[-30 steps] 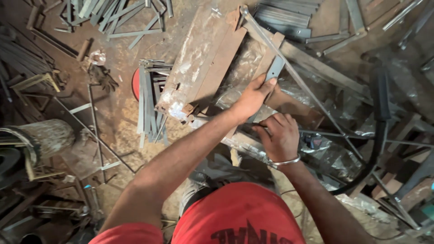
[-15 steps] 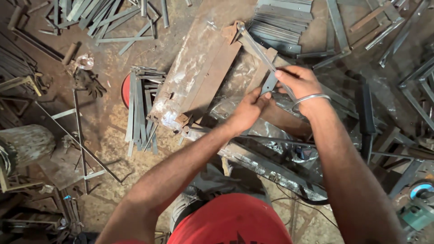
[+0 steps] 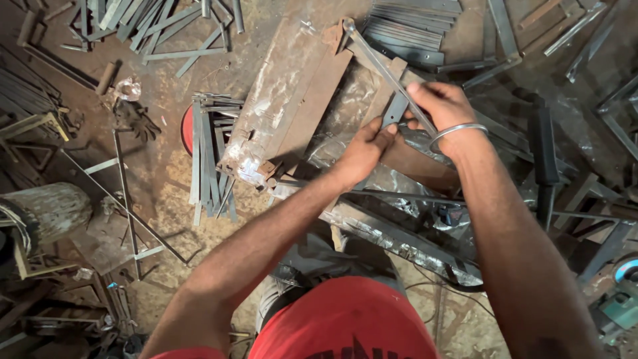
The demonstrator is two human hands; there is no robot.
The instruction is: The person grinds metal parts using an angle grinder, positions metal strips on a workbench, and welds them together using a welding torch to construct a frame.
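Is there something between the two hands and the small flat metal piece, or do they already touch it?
Nothing is between them. Left hand and right hand both grip the flat piece, which lies against the long rod.

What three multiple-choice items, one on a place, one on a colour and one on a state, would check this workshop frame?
1. Where does the small flat metal piece sit?
A. Between both hands
B. On the log at far left
C. Under the red disc

2. What colour is the round disc beneath the bundle of flat metal strips?
A. Blue
B. Red
C. White

3. What is on the right hand, at the wrist?
A. A glove
B. Nothing
C. A metal bangle

Answers:
1 A: the left hand and the right hand both grip it.
2 B: a red edge shows left of the strips.
3 C: a silver bangle circles the bare wrist.
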